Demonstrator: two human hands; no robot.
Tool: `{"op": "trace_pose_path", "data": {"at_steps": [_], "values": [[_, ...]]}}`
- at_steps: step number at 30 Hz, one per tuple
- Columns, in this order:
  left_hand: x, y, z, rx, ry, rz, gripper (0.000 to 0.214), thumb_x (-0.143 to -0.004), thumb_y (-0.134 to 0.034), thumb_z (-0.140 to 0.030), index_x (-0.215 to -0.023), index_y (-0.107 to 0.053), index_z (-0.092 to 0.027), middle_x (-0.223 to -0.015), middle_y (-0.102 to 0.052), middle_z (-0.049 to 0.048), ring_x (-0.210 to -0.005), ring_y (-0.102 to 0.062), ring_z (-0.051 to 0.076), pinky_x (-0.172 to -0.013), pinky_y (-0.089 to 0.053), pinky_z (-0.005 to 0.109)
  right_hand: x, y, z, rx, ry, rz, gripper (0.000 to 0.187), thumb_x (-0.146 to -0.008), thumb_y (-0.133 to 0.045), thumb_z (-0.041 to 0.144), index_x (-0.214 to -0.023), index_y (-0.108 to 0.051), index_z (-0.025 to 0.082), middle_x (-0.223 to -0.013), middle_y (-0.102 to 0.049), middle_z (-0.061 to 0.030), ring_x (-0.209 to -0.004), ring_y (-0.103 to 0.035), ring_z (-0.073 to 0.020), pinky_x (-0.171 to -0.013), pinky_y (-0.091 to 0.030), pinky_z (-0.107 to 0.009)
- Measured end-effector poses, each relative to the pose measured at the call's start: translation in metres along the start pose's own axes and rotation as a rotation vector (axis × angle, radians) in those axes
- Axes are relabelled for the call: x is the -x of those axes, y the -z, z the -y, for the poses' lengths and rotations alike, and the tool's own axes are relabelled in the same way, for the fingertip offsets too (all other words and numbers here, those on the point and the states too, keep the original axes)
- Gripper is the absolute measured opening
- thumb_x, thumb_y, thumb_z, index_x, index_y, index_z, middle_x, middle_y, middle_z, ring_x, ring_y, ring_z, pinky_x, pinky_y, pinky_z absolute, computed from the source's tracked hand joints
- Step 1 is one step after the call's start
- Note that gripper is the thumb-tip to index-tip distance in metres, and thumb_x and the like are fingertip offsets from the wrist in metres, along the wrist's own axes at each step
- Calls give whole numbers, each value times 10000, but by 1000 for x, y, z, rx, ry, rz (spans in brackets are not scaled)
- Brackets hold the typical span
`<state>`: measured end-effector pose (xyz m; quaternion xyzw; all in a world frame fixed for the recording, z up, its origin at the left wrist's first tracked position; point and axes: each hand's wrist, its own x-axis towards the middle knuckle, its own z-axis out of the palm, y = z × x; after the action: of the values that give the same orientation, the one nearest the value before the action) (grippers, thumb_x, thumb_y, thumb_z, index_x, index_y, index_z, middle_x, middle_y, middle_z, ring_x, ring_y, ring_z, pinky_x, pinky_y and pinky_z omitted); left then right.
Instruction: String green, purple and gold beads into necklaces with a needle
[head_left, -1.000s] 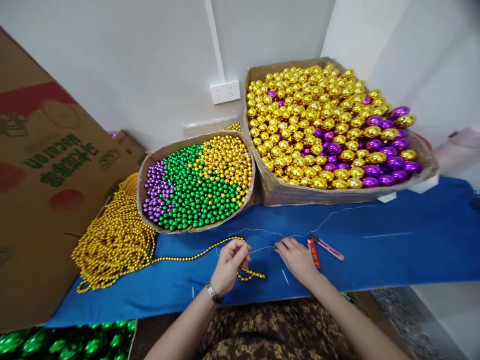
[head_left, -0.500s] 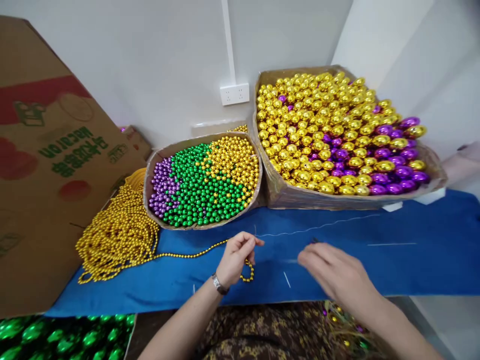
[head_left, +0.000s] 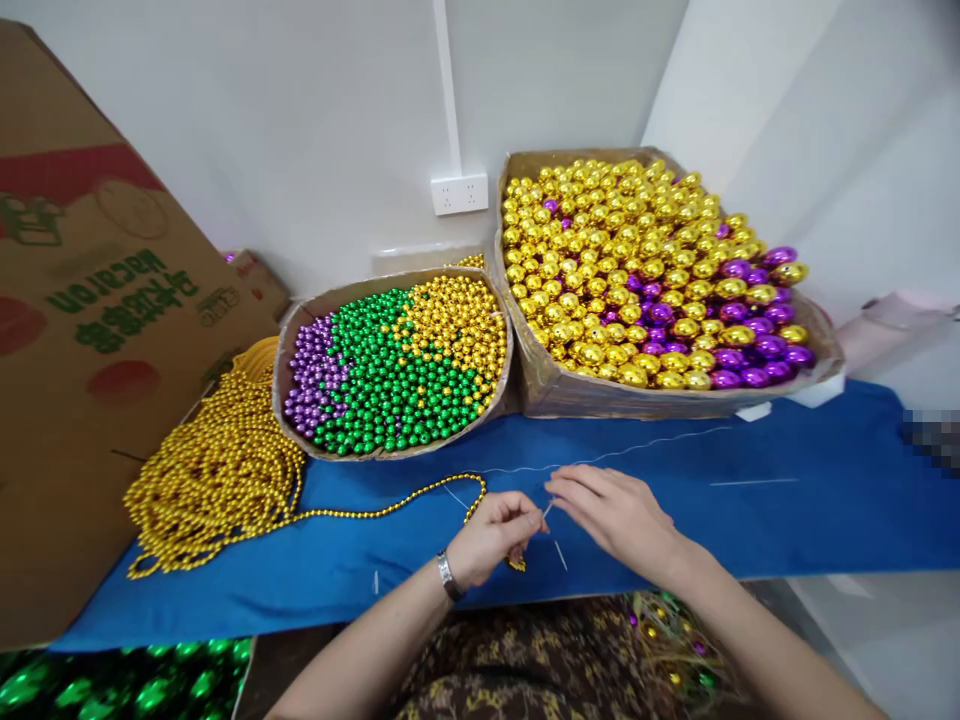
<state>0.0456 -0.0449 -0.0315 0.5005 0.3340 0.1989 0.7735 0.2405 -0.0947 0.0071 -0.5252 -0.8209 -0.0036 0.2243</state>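
Observation:
My left hand [head_left: 499, 540], a watch at its wrist, is closed in a pinch on the end part of a gold bead string [head_left: 390, 513]. Some of its beads hang below the fingers. Just to the right, my right hand [head_left: 611, 510] is closed, fingertips together. A short bit of white thread [head_left: 548, 508] spans the small gap between both hands, and my right fingertips seem to pinch it. From my left hand the string runs left to a large heap of gold bead strings [head_left: 217, 480] on the blue cloth [head_left: 810, 530].
Behind my hands stands a box of small purple, green and gold beads [head_left: 405, 370]. A bigger box of large gold and purple beads [head_left: 637, 280] is at its right. A tall carton [head_left: 82, 400] rises at left. White thread [head_left: 637, 448] lies on the cloth.
My right hand has moved left, close beside my left hand, and its fingers now meet a thread there. The bead string now arches up near my left hand. The view has shifted slightly.

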Motion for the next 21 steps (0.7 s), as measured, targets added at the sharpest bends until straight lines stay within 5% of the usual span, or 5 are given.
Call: {"op": "trace_pose_path", "data": {"at_steps": [6, 13, 16, 21], "values": [[0, 1, -3, -51, -35, 20, 343, -739, -639, -470, -711, -586, -133, -488, -437, -57, -398, -357, 41, -393, -273, 169, 5, 3, -2, -160, 12, 75, 352, -912, -478, 296, -1260, -529, 311, -1249, -580, -46, -1050, -599, -192, -824, -524, -327], [0, 1, -2, -53, -21, 23, 361, -724, -649, -489, -723, -601, -131, -491, -432, -57, -404, -355, 43, -408, -278, 176, 9, -14, 5, -229, -22, -18, 257, -944, -414, 294, -929, -658, 216, -795, -652, -43, -715, -610, -134, -660, -482, -245], [1, 1, 0, -66, -39, -27, 360, -734, -640, -486, -745, -605, -128, -541, -496, -37, -431, -394, 49, -434, -310, 179, 11, -19, 12, -430, -203, -1, 276, -943, -399, 336, -820, -605, 201, -754, -614, -38, -681, -580, -137, -642, -465, -254], [2, 1, 4, -208, -163, -139, 294, -781, -609, -429, -775, -592, -136, -671, -617, 18, -568, -512, 93, -546, -400, 203, 15, -31, 31, -1204, -739, -35, 303, -890, -461, 487, -781, -487, 205, -666, -541, 19, -553, -523, -105, -500, -416, -213]]}}
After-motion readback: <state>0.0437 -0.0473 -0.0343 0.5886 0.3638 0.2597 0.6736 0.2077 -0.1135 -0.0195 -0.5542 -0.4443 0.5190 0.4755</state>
